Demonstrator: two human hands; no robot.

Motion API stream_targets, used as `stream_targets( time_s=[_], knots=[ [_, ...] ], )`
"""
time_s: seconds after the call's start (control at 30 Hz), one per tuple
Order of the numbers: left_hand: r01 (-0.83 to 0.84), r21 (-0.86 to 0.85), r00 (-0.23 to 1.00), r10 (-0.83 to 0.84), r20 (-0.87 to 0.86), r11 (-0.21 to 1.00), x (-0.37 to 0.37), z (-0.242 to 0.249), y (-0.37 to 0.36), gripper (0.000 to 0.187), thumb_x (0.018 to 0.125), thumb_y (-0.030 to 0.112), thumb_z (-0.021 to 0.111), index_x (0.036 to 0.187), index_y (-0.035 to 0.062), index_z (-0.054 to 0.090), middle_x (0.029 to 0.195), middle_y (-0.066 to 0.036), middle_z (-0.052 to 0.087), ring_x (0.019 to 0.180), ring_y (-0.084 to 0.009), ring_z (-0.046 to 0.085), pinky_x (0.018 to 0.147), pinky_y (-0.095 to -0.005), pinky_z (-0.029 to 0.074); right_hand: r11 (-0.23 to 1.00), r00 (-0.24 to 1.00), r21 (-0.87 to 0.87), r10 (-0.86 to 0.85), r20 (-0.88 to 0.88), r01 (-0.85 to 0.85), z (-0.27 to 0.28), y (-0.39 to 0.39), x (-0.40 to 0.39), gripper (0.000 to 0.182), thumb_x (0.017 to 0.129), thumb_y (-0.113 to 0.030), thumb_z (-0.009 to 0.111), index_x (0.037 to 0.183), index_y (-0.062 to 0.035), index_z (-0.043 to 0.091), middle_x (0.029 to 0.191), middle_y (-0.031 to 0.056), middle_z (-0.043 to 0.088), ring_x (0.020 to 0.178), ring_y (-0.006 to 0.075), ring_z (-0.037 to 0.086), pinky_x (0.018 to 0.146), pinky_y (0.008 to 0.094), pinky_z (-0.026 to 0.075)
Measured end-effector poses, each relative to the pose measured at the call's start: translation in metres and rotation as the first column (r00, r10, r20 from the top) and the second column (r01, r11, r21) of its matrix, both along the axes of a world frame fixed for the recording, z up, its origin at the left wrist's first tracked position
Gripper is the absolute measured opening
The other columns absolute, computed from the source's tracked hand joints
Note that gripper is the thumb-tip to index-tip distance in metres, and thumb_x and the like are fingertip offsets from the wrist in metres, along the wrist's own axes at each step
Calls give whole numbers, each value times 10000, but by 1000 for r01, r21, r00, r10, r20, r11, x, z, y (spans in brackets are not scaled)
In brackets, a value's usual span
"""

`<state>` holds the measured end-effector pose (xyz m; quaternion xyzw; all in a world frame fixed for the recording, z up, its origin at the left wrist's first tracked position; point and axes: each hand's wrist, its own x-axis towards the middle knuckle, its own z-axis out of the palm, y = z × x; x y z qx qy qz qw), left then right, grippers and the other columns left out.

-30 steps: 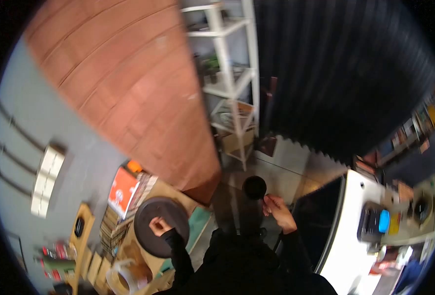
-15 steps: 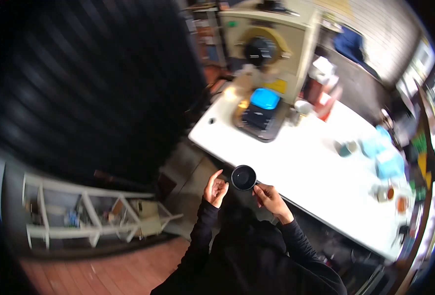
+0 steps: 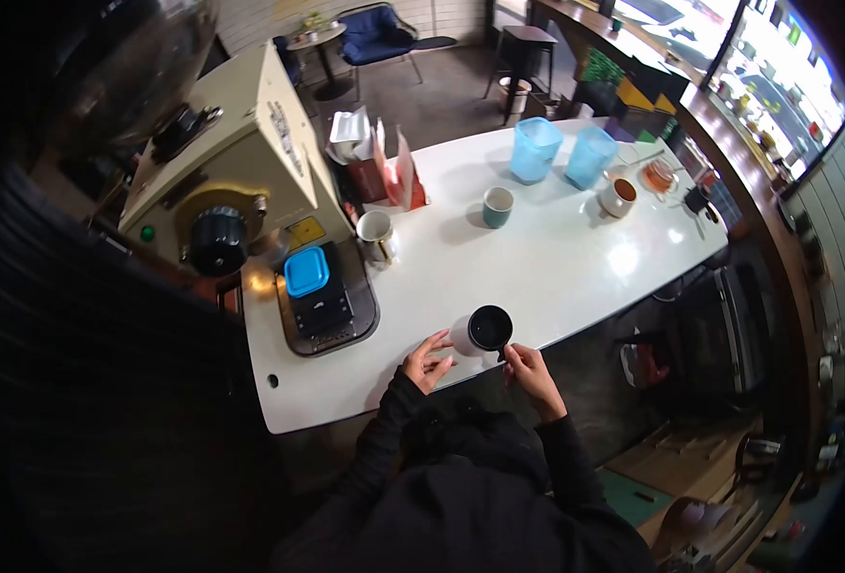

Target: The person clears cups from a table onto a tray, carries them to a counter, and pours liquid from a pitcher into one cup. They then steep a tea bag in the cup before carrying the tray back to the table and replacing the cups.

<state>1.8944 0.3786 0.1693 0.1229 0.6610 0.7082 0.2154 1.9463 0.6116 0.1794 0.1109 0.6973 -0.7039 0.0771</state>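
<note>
Black cup [image 3: 489, 328] in right hand [image 3: 534, 379], fingers clenched at its handle [image 3: 503, 353]; mouth up, over near edge of white tabletop [image 3: 441, 282]. Base contact hard to judge from above. Left hand [image 3: 424, 368] just beside cup, fingers released, loosely spread.

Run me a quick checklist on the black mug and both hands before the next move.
1. Black mug secured: ok, held in the right hand.
2. Left hand available: ok, fingers spread beside the mug, holding nothing visible.
3. Mug apart from the teal-and-white cup and blue square tray: ok, gaps show.
4. Mug contents: cannot tell, the interior is too dark.
5. Mug resting on the white table or held above it: cannot tell from this overhead view.
</note>
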Motion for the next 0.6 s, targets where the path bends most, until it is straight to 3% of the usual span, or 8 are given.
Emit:
stream_targets(
  time_s=[0.23,0.6],
  knots=[
    [87,36,996,-87,-7,996,-27,-3,18,555,880,67,567,1386,75,340,1264,-152,505,1051,-229,614,852,-283,495,986,987,-26,-163,-9,163,-12,-7,-20,348,976,-282,472,758,-22,553,581,-18,496,492,62,494,472,217,398],
    [76,67,997,-77,12,995,-55,-10,2,564,891,81,561,1399,82,317,1227,-139,520,1030,-221,620,834,-266,499,991,994,-92,-89,57,94,-9,-24,-79,361,962,-302,493,869,28,606,594,10,515,484,81,489,462,237,396]
  ],
)
